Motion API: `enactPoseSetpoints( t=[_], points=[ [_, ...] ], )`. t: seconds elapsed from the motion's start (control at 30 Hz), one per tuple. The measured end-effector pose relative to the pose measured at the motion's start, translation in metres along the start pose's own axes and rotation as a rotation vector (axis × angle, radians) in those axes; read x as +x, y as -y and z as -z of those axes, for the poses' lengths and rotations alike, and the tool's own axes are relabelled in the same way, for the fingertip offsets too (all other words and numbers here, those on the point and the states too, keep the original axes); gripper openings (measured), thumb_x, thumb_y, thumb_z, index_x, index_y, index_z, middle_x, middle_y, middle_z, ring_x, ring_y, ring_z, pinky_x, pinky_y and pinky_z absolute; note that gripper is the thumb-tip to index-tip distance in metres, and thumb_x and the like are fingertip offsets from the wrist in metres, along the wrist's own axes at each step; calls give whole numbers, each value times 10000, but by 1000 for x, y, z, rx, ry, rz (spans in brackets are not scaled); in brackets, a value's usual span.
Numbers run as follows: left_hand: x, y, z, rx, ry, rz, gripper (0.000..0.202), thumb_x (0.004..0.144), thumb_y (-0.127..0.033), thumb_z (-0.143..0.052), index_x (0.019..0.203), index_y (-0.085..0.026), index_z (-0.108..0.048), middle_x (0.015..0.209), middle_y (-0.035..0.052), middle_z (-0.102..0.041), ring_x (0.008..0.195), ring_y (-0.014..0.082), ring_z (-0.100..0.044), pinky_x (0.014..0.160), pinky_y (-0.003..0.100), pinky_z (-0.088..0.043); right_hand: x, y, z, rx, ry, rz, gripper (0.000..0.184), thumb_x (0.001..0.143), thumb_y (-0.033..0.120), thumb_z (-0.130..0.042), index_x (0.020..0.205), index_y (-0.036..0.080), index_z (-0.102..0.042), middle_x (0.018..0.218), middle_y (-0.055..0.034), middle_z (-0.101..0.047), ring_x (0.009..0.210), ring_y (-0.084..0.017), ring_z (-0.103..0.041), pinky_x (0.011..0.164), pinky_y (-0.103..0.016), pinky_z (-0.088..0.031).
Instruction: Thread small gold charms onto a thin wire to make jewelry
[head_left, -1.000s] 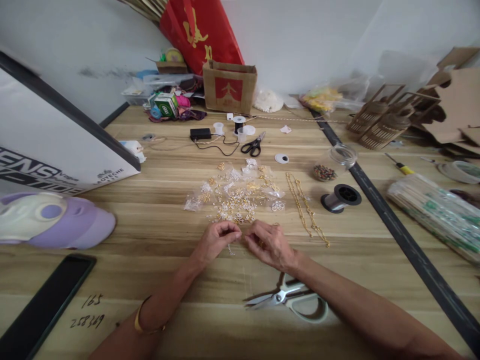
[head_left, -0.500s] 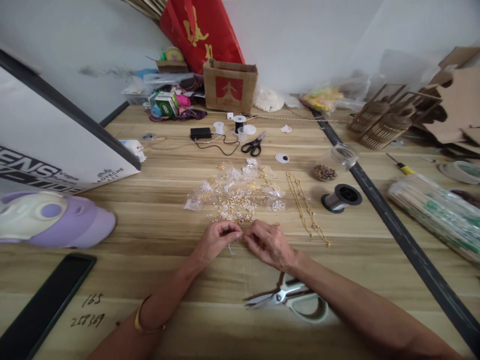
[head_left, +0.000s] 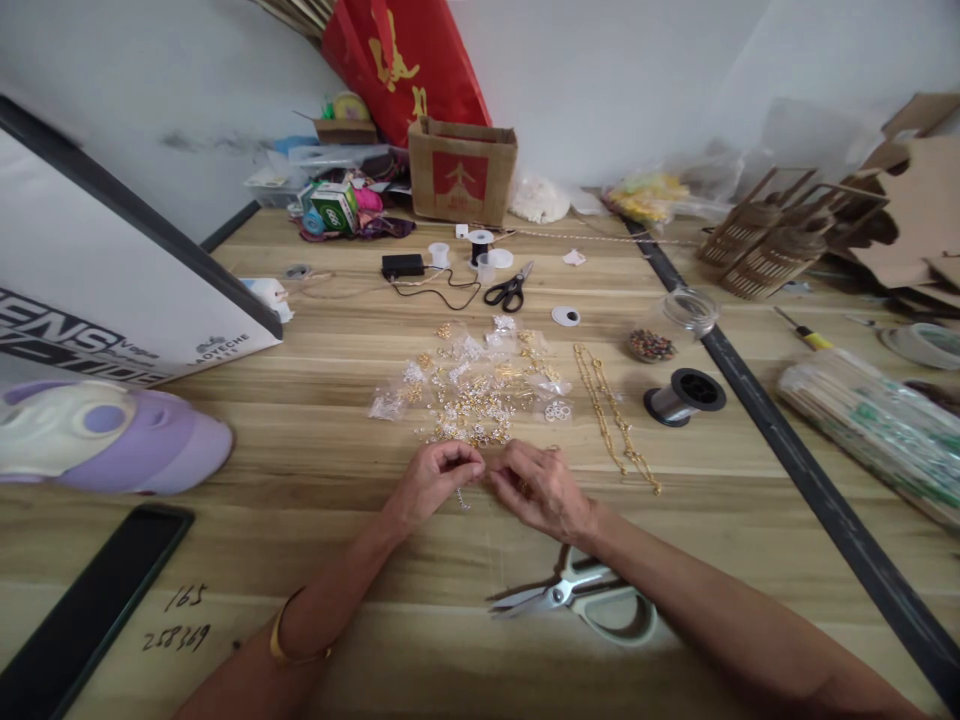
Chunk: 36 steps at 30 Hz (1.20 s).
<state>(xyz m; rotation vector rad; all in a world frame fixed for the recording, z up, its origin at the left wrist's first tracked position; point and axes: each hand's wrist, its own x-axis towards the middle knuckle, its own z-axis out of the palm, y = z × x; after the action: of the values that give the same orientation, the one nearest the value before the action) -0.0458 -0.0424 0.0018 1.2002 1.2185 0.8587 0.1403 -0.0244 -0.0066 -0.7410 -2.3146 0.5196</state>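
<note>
My left hand [head_left: 437, 482] and my right hand [head_left: 538, 489] rest close together on the wooden table [head_left: 300, 500], fingertips almost meeting. Both are pinched shut on a tiny piece between them that is too small to name; a short silvery bit [head_left: 463, 499] hangs below the left fingers. Just beyond the hands lies a heap of small gold and silver jewellery findings in clear bags [head_left: 474, 388]. A gold chain [head_left: 613, 415] stretches to the right of the heap. Grey-handled scissors [head_left: 581, 598] lie under my right forearm.
A wire spool [head_left: 682, 396], a bead jar [head_left: 667, 327] and black scissors [head_left: 508, 290] lie further back. At left are a purple and white cap [head_left: 112, 450], a white board [head_left: 112, 300] and a dark phone [head_left: 90, 610]. Boxes and a red bag [head_left: 409, 70] line the wall.
</note>
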Motion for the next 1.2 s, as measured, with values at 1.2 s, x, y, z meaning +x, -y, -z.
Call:
enactPoseSetpoints(
  t=[1.2],
  points=[
    [-3,-5,-2,234,-27,-143,156,760,-266,-591,708,-134,-653,665,17,-641,660,142,-554,635,233,-434,-1,-2,-1,12,13,-38,105,908,206,-481,879,174,-577,724,-28,-589,611,-114,-524,560,-225,-370]
  ],
)
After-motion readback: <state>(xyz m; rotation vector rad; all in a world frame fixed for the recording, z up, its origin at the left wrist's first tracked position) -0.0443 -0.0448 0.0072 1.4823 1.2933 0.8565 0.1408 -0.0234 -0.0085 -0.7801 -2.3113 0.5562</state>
